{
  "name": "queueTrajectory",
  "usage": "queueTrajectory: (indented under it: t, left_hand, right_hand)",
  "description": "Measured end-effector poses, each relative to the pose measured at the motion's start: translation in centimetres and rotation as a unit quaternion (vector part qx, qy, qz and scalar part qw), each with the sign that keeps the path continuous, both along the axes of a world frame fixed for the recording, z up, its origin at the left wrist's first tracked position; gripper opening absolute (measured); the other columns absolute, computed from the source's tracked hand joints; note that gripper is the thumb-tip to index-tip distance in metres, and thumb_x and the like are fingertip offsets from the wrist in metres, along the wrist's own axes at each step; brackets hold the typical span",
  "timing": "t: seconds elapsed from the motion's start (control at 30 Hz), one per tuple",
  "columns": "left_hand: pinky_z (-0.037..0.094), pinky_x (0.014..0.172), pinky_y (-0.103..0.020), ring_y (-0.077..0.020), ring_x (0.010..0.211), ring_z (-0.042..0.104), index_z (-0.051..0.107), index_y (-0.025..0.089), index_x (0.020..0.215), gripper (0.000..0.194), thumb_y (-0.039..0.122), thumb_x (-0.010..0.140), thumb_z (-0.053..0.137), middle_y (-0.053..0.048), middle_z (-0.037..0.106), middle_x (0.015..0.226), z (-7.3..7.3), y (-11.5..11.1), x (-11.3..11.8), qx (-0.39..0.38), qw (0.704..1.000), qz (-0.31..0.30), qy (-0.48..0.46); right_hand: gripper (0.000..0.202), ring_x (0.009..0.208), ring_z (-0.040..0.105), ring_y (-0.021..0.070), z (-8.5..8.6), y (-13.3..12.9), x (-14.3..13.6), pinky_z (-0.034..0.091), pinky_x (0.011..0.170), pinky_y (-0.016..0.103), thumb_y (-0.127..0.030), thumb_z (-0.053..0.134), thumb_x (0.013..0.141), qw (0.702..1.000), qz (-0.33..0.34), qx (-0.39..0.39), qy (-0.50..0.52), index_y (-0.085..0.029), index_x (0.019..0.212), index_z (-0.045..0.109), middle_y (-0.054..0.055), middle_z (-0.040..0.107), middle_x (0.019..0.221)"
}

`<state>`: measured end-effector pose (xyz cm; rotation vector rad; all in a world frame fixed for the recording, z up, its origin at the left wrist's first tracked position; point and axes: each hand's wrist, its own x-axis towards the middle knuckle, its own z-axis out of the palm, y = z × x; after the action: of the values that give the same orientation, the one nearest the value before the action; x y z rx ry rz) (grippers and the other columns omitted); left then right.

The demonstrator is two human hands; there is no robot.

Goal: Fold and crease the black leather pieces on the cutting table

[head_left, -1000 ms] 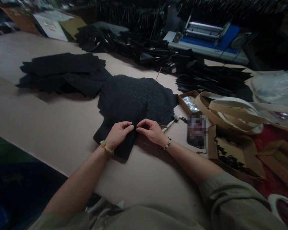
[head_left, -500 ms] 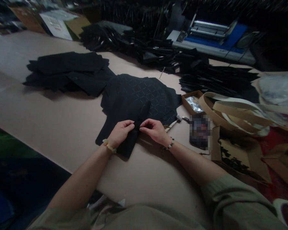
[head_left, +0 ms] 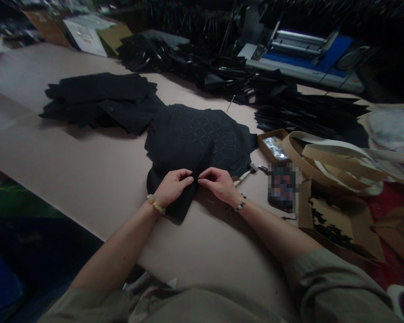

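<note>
A black fabric piece [head_left: 180, 204] hangs between my two hands, low in the middle of the view. My left hand [head_left: 175, 186] pinches it between thumb and fingers. Close beside it, my right hand [head_left: 218, 183] is closed in a pinch at the piece's right edge; anything very small between the fingertips is hidden. Just beyond lies a stack of black pieces with a pale diamond line pattern [head_left: 215, 130]. A hammer [head_left: 245, 174] rests right of the stack, partly behind my right hand.
Another black stack [head_left: 101, 101] lies left on the table [head_left: 70, 179]. To the right are a small box of shiny parts [head_left: 274, 146], a blurred dark item [head_left: 282, 186], tan strips [head_left: 340, 168] and a cardboard box with black bits [head_left: 360, 224]. More black pieces [head_left: 309, 114] line the back.
The view has shifted slightly, moving the scene a little right. The left part of the black piece has folded or drawn in near my left hand. Both hands keep their pinch.
</note>
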<state>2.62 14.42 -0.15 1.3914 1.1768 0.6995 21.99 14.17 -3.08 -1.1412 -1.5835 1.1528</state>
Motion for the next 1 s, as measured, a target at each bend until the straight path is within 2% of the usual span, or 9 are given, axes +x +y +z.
queueTrajectory:
  t: [0.47, 0.77, 1.0]
  left_hand:
    - [0.047, 0.081, -0.03, -0.0217, 0.087, 0.065, 0.074, 0.016, 0.093, 0.029, 0.039, 0.08, 0.062, -0.004, 0.074, 0.091, 0.32, -0.15, 0.14, 0.038, 0.998, 0.006, 0.049]
    - [0.049, 0.079, -0.029, -0.0216, 0.087, 0.065, 0.074, 0.015, 0.093, 0.031, 0.041, 0.077, 0.067, -0.005, 0.074, 0.091, 0.79, -0.55, 0.45, 0.064, 0.996, 0.034, 0.043]
    - [0.05, 0.077, -0.028, -0.0204, 0.082, 0.066, 0.076, 0.017, 0.09, 0.026, 0.039, 0.08, 0.067, -0.003, 0.075, 0.087, 0.55, -0.85, 0.68, 0.114, 0.99, 0.063, 0.056]
  right_hand:
    - [0.013, 0.079, 0.065, 0.0165, 0.22, -0.24, -0.23, 0.05, 0.076, 0.03, -0.031, 0.072, 0.08, 0.999, -0.013, 0.019, -0.031, -0.019, 0.085, 0.07, 0.002, 0.071, 0.083]
    - [0.018, 0.079, 0.065, 0.0163, 0.29, -0.09, -0.26, 0.051, 0.076, 0.029, -0.035, 0.074, 0.078, 0.999, -0.031, 0.008, 0.013, -0.019, 0.085, 0.071, 0.002, 0.072, 0.084]
    - [0.021, 0.076, 0.065, 0.0156, 0.43, -0.02, -0.33, 0.052, 0.073, 0.029, -0.037, 0.076, 0.074, 0.998, -0.039, -0.029, 0.049, -0.019, 0.085, 0.073, 0.003, 0.072, 0.083]
